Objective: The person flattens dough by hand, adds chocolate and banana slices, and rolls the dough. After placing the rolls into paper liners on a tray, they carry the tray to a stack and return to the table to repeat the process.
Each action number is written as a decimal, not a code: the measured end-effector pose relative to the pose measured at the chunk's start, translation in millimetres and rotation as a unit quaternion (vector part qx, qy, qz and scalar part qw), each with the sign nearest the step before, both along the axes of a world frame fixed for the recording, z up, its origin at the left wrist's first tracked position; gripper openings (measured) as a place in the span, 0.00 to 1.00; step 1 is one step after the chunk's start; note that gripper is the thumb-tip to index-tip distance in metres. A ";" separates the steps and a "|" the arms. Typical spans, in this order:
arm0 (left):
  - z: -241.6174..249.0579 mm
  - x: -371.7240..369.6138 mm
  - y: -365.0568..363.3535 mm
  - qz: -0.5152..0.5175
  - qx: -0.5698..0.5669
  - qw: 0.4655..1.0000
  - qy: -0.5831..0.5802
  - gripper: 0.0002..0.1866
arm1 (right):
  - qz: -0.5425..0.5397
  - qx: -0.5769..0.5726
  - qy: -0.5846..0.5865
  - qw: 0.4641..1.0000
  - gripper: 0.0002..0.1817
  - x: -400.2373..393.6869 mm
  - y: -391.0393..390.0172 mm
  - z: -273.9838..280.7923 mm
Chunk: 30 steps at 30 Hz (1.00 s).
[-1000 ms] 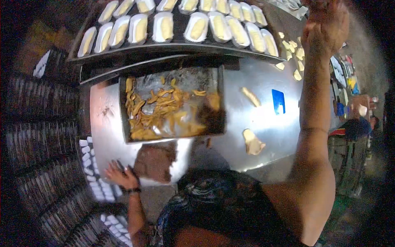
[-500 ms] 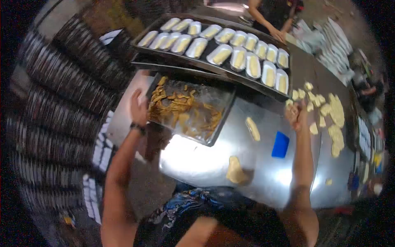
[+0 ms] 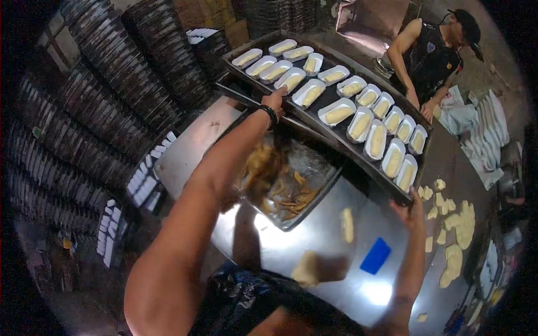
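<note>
A long black baking tray [image 3: 358,157] holds rows of white paper cups [image 3: 339,112], each with a pale dough piece inside. My left hand [image 3: 274,103] grips its near side, with a finger over the rim. At the tray's right front corner, my right hand [image 3: 412,213] has its fingers against the edge. Below the left arm sits a second metal tray [image 3: 322,162] with brown filling strips [image 3: 297,201], partly hidden by that arm. A dough roll [image 3: 348,225], a flat dough piece [image 3: 306,270] and a blue scraper [image 3: 375,256] lie on the steel table [image 3: 280,241].
Dough pieces [image 3: 460,227] lie on the table's right side. Across it, a person [image 3: 434,56] in a dark top works near white sacks [image 3: 485,134]. Tall stacks of dark trays [image 3: 117,73] stand at left, with white cups [image 3: 143,182] near the table edge.
My left hand has moved from beside the filling tray up to the baking tray's rim. My right hand has left the dough pieces for the tray's corner. The view has shifted.
</note>
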<state>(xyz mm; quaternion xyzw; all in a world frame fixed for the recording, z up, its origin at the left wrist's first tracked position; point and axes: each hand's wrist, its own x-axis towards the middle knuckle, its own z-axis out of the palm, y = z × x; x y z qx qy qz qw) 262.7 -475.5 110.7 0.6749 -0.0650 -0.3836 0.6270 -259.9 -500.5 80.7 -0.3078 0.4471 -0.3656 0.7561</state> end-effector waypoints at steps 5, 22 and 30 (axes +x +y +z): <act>-32.1 9.8 -22.0 -0.069 -0.110 0.988 0.085 0.30 | -0.015 -0.134 0.110 0.985 0.23 -25.7 -13.8 -42.4; -38.2 -17.1 -10.6 0.029 -0.082 0.989 0.120 0.19 | -0.083 0.011 0.073 0.994 0.23 -28.7 -28.9 -5.8; 14.1 -114.7 0.4 0.067 -0.140 0.988 0.021 0.05 | 0.110 0.022 0.045 0.993 0.23 -68.5 -177.8 -99.6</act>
